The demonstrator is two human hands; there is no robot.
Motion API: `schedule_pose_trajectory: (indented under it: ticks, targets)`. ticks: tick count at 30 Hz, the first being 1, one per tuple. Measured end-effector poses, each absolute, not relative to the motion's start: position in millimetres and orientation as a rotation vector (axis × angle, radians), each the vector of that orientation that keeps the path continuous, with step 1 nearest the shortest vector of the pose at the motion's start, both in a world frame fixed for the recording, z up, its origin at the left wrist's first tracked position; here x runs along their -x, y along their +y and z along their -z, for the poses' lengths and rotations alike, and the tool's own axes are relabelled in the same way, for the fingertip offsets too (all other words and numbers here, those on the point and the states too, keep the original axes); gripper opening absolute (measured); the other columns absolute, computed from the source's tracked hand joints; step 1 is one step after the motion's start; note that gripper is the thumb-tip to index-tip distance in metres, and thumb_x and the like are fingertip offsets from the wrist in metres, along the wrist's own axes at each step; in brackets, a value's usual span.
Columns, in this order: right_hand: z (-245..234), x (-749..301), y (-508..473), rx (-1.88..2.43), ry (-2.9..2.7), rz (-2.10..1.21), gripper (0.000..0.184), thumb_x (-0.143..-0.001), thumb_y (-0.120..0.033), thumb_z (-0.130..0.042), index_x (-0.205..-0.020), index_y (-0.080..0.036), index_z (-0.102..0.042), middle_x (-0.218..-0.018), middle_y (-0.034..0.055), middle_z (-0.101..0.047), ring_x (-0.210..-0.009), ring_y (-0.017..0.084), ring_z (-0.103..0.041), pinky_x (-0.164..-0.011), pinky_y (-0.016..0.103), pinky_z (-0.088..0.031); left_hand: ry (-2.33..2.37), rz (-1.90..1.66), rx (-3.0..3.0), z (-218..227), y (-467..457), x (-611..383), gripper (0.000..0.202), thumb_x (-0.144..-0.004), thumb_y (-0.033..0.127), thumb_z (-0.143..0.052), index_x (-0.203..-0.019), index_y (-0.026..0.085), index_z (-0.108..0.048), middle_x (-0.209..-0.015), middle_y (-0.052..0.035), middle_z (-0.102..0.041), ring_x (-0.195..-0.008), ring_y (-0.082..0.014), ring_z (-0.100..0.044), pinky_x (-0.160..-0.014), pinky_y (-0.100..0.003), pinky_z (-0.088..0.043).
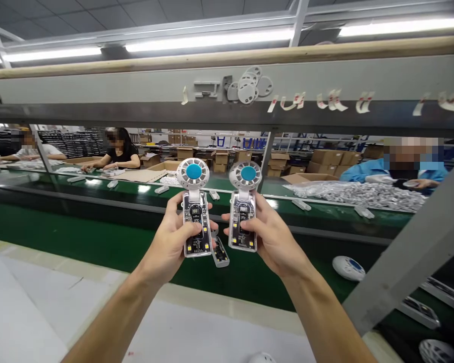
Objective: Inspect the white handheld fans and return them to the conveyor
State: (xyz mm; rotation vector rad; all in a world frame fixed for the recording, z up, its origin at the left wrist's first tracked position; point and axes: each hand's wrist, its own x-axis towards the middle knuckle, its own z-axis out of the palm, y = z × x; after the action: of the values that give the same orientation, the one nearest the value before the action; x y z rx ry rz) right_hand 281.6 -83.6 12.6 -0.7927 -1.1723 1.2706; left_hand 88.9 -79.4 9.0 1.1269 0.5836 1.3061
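My left hand (170,232) is closed around a small handheld fan (196,239) with a clear casing, a dark circuit board inside and a round white head with a blue centre. A matching handheld fan (243,237) is gripped in my right hand (270,232). Each thumb presses on the front of its casing. The two fans stand upright side by side, a little apart, above a green conveyor belt. Behind and between them lies another unit (221,253) on the belt, its upper part hidden by the left fan and fingers.
White worktop (196,327) spans the front. A grey post (401,262) slants at right, near a white fan head (348,268) and more units. A shelf beam (136,91) crosses above. Beyond the belt (98,222), people sit near a pile of white parts (363,194).
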Motion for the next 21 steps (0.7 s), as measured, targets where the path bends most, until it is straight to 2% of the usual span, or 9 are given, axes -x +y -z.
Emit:
schedule_pose_trajectory:
  ticks: [3,5,10,15,21]
  targets:
    - [-13.9,-281.6,-89.4,0.762,-1.231,-1.222,0.085,-0.076,-0.016,-0.069,-0.151,-0.033,-0.032,-0.117,0.0051,-0.068,-0.100,0.023,-0.072,-0.073,0.033,-0.063,0.546,-1.298,-1.201,-8.5,-79.6,-87.4,0.078,-0.075,0.017,-0.074,-0.140,0.028,-0.033,-0.112,-0.0087,-0.068,-0.068,-0.0212,-0.072,-0.055,-0.031,-0.060]
    - [-13.6,-281.3,-91.5,0.751,-1.267,-1.200,0.084,-0.077,-0.016,-0.069,-0.150,-0.033,-0.033,-0.120,0.0055,-0.068,-0.103,0.024,-0.071,-0.076,0.035,-0.063,0.522,-1.281,-1.249,-7.3,-80.2,-86.1,0.078,-0.077,0.017,-0.073,-0.143,0.029,-0.031,-0.109,-0.0082,-0.069,-0.068,-0.0206,-0.072,-0.057,-0.032,-0.060]
    - [-9.7,-278.9,-93.4,0.696,-1.301,-1.128,0.080,-0.077,-0.017,-0.069,-0.147,-0.034,-0.036,-0.119,0.0054,-0.069,-0.100,0.024,-0.072,-0.077,0.036,-0.063,0.470,-1.273,-1.307,-6.6,-82.4,-84.4,0.081,-0.079,0.017,-0.071,-0.147,0.028,-0.030,-0.102,-0.0072,-0.069,-0.069,-0.0198,-0.071,-0.061,-0.033,-0.061]
    - [-7.9,-277.5,-95.0,0.722,-1.304,-1.119,0.077,-0.077,-0.017,-0.068,-0.145,-0.033,-0.035,-0.109,0.0046,-0.072,-0.093,0.024,-0.073,-0.074,0.036,-0.062,0.445,-1.255,-1.293,-7.1,-82.4,-84.2,0.084,-0.078,0.018,-0.071,-0.149,0.026,-0.027,-0.096,-0.0068,-0.069,-0.068,-0.0206,-0.071,-0.061,-0.034,-0.061]
    - [-9.4,-275.1,-94.6,0.731,-1.300,-1.107,0.078,-0.072,-0.018,-0.069,-0.143,-0.031,-0.037,-0.106,0.0036,-0.071,-0.096,0.023,-0.071,-0.079,0.037,-0.061,0.436,-1.254,-1.278,-8.2,-82.8,-85.0,0.084,-0.077,0.017,-0.073,-0.148,0.026,-0.029,-0.096,-0.0064,-0.068,-0.069,-0.0217,-0.071,-0.061,-0.036,-0.061]
